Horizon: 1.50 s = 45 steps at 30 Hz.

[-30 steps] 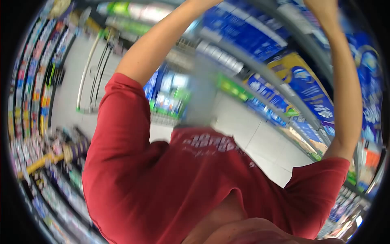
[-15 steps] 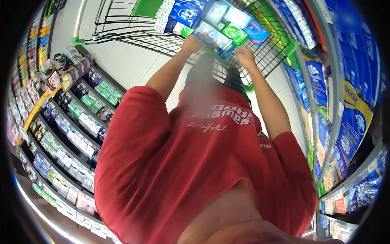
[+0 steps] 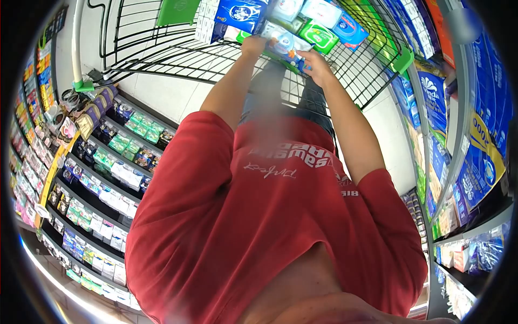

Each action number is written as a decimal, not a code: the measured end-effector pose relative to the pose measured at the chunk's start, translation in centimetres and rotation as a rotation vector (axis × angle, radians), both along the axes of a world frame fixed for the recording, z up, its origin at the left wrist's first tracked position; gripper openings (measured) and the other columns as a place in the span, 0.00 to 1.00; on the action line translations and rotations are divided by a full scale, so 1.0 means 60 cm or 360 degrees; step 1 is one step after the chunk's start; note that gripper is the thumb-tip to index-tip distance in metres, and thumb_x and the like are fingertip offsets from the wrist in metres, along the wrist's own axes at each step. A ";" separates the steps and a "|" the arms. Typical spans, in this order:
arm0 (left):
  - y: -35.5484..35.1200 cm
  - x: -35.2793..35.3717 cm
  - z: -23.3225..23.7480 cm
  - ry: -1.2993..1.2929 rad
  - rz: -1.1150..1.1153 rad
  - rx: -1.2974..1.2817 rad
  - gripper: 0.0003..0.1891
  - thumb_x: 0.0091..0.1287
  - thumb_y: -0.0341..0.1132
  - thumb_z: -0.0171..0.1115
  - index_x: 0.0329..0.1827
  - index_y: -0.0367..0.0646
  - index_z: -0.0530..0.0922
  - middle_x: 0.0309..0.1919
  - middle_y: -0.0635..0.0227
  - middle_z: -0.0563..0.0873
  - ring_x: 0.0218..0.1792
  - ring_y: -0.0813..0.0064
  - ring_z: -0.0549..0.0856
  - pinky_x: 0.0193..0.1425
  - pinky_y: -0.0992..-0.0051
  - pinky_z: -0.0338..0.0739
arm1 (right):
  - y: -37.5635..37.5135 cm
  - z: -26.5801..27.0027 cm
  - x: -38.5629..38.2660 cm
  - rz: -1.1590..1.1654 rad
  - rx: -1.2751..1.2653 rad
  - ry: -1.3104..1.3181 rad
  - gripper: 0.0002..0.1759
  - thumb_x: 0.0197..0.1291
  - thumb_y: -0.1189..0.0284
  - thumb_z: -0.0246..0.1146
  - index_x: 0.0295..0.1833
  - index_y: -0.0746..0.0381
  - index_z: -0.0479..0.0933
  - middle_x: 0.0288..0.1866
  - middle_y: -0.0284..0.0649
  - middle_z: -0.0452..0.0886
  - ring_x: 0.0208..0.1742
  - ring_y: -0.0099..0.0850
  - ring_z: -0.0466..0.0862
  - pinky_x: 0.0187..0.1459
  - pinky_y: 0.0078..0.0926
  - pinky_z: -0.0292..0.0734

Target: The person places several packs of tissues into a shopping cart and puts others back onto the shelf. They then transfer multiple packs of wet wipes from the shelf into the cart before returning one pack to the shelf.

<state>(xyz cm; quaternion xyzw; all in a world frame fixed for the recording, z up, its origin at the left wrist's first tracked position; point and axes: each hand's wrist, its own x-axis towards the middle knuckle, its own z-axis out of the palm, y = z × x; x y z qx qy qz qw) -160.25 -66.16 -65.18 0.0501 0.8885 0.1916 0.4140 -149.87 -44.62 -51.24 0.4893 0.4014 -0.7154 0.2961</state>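
A clear pack (image 3: 283,43) with blue and orange print, soft and film-wrapped, is placed between the two hands at the near side of the cart (image 3: 402,60). Its near right corner is pinched by the bent fingers of the right hand (image 3: 317,67). Its left edge is met by the left hand (image 3: 253,45), whose fingers are mostly hidden; how far they are closed cannot be told.

The cart is built of thin black wire with green plastic corners. In it are seen a glossy blue bag (image 3: 240,15), a rounded green pack (image 3: 319,35), a blue pouch (image 3: 350,31) and white packs (image 3: 322,12); their small print cannot be read. On the right shelf (image 3: 469,232), "Vinda" is printed in white on a blue bag (image 3: 431,97). Small packs are lined up on the curved-looking left shelf (image 3: 100,208).
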 end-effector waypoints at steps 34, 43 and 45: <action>0.642 0.060 1.208 0.0512 -0.0457 0.2772 0.22 0.64 0.30 0.65 0.57 0.26 0.69 0.48 0.57 0.79 0.46 0.73 0.82 0.41 0.73 0.85 | 0.498 0.963 0.207 -0.0286 0.2814 0.1855 0.50 0.39 0.79 0.76 0.69 0.68 0.58 0.61 0.47 0.75 0.62 0.34 0.75 0.65 0.31 0.67; 0.880 0.055 1.234 0.2018 -0.0711 0.2087 0.33 0.53 0.46 0.73 0.57 0.33 0.78 0.40 0.50 0.87 0.39 0.62 0.88 0.48 0.70 0.79 | 0.689 1.047 0.222 -0.0336 0.3622 0.0933 0.41 0.48 0.54 0.73 0.63 0.66 0.73 0.52 0.55 0.82 0.50 0.42 0.85 0.51 0.33 0.79; 0.891 0.073 1.232 0.1866 -0.0706 0.2119 0.33 0.54 0.48 0.72 0.58 0.33 0.77 0.38 0.49 0.88 0.39 0.62 0.88 0.48 0.68 0.80 | 0.694 1.040 0.224 -0.0283 0.3509 0.0969 0.36 0.48 0.53 0.72 0.60 0.61 0.77 0.49 0.56 0.83 0.50 0.48 0.84 0.51 0.37 0.78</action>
